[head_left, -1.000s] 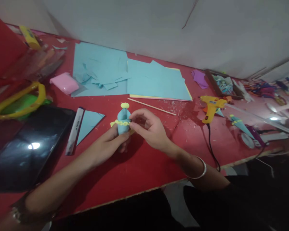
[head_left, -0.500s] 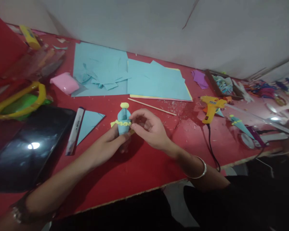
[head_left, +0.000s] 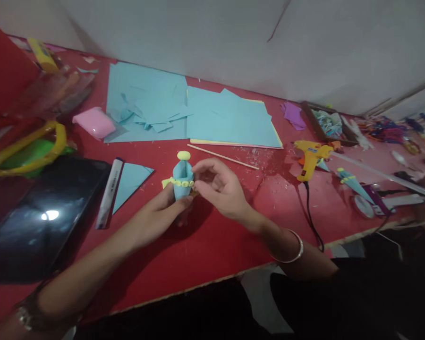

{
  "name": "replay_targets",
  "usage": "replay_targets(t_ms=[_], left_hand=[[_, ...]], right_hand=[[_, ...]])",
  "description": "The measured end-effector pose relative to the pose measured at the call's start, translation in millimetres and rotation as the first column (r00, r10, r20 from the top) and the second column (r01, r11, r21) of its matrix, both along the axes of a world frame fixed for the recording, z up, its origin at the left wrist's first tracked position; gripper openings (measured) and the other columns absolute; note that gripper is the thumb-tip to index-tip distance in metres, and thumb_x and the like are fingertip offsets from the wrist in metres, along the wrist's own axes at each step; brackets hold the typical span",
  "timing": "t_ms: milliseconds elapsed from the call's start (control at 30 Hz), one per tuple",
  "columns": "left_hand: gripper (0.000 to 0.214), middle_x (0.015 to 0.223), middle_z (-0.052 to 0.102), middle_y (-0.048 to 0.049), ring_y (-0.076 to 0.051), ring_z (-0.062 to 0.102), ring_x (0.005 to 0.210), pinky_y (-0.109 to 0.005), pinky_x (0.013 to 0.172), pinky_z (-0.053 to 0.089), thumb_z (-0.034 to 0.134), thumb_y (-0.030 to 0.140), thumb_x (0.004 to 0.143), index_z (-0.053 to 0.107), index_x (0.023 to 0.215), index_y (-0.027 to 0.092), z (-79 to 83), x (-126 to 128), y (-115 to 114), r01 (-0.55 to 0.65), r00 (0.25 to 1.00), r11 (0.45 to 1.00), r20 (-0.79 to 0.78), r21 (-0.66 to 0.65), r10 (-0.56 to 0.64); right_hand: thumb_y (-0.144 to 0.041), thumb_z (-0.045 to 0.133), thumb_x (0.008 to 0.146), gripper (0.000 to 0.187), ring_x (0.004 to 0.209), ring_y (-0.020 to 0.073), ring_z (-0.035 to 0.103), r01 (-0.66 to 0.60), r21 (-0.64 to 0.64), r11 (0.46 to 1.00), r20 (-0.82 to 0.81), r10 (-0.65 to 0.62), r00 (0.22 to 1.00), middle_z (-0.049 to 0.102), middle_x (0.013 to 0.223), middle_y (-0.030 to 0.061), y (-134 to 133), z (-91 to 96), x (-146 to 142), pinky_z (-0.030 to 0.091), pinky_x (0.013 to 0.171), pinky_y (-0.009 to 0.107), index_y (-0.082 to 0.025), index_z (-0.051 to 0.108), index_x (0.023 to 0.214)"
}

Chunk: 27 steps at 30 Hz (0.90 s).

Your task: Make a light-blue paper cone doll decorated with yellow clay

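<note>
A small light-blue paper cone figure [head_left: 182,177] with a yellow ball on top and a band of yellow beads round it stands upright on the red table [head_left: 212,245]. My left hand [head_left: 161,215] grips its lower part from the near side, fingers closed round it. My right hand [head_left: 219,186] is at the figure's right side, thumb and fingertips pinched at the yellow band.
Light-blue paper sheets [head_left: 230,118] and offcuts lie behind. A thin wooden stick [head_left: 223,157], a blue paper triangle [head_left: 131,182], a marker [head_left: 109,191], a black tablet [head_left: 38,217], pink clay [head_left: 94,123] and a yellow glue gun [head_left: 311,158] with its cord surround the hands.
Almost nothing differs: my right fingers have shifted slightly at the yellow band, and the view has drifted a little.
</note>
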<state>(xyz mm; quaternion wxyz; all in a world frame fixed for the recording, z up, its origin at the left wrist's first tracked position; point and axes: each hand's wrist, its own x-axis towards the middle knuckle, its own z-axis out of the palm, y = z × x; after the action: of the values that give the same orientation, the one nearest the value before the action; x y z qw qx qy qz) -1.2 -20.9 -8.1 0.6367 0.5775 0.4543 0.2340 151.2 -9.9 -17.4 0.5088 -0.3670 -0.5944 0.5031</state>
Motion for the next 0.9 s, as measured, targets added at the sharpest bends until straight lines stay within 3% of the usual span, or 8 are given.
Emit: replay_targets(t_ms=[100, 200, 367, 500, 633, 900], left_hand=[[0.016, 0.051, 0.043, 0.0072, -0.010, 0.042, 0.048, -0.026, 0.052, 0.039, 0.044, 0.034, 0.080, 0.040, 0.071, 0.021, 0.6, 0.1, 0.8, -0.055, 0.997, 0.998, 0.049, -0.004, 0.055], [0.020, 0.052, 0.038, 0.0081, -0.008, 0.040, 0.047, -0.025, 0.054, 0.038, 0.040, 0.029, 0.083, 0.036, 0.065, 0.021, 0.0, -1.2, 3.4, -0.131, 0.984, 0.991, 0.126, 0.019, 0.128], [0.021, 0.055, 0.037, 0.0083, -0.007, 0.038, 0.048, -0.025, 0.055, 0.034, 0.037, 0.023, 0.087, 0.035, 0.066, 0.021, 0.5, -3.8, 5.7, -0.200, 0.973, 0.977, 0.134, 0.072, 0.189], [0.025, 0.054, 0.040, 0.0075, -0.008, 0.042, 0.053, -0.027, 0.060, 0.032, 0.037, 0.026, 0.089, 0.036, 0.065, 0.020, 1.1, -4.4, 5.4, -0.261, 0.965, 0.961, 0.032, 0.097, 0.259], [0.025, 0.053, 0.041, 0.0075, -0.009, 0.044, 0.053, -0.027, 0.058, 0.030, 0.037, 0.026, 0.088, 0.038, 0.064, 0.020, 2.3, -3.7, 6.7, -0.270, 0.963, 0.960, -0.001, 0.071, 0.271], [0.019, 0.054, 0.051, 0.0069, -0.010, 0.048, 0.059, -0.025, 0.065, 0.033, 0.039, 0.026, 0.087, 0.045, 0.069, 0.020, 2.4, -1.8, 6.3, -0.278, 0.959, 0.956, -0.033, 0.097, 0.282]], right_hand=[[-0.021, 0.044, 0.077, 0.010, 0.059, 0.0080, 0.050, 0.103, -0.056, 0.993, -0.024, -0.104, 0.994, 0.049, 0.071, -0.0031, 7.4, 1.9, 8.4, 0.044, 0.057, 0.024, -0.020, 0.048, 0.086], [-0.017, 0.043, 0.073, 0.006, 0.057, 0.0076, 0.047, 0.195, -0.058, 0.979, 0.224, -0.177, 0.958, 0.048, 0.065, -0.0037, 15.7, 4.2, 23.1, 0.041, 0.057, 0.023, -0.019, 0.048, 0.070], [-0.014, 0.049, 0.070, 0.009, 0.063, 0.0098, 0.050, -0.011, -0.032, 0.999, 0.579, 0.028, 0.815, 0.054, 0.068, -0.0009, 18.1, 8.2, 38.1, 0.039, 0.060, 0.024, -0.016, 0.055, 0.065], [-0.016, 0.052, 0.074, 0.010, 0.070, 0.0108, 0.055, -0.130, -0.032, 0.991, 0.597, 0.123, 0.793, 0.059, 0.078, 0.0013, 14.9, 7.2, 35.4, 0.042, 0.064, 0.024, -0.017, 0.062, 0.074], [-0.017, 0.054, 0.076, 0.011, 0.065, 0.0093, 0.054, -0.080, -0.068, 0.994, 0.583, 0.105, 0.806, 0.062, 0.081, 0.0026, 14.2, 4.9, 32.6, 0.042, 0.061, 0.023, -0.015, 0.064, 0.081], [-0.015, 0.052, 0.076, 0.014, 0.061, 0.0100, 0.050, -0.012, -0.009, 1.000, 0.762, 0.015, 0.647, 0.058, 0.070, 0.0023, 11.7, 9.3, 30.7, 0.038, 0.058, 0.025, -0.015, 0.064, 0.068]])
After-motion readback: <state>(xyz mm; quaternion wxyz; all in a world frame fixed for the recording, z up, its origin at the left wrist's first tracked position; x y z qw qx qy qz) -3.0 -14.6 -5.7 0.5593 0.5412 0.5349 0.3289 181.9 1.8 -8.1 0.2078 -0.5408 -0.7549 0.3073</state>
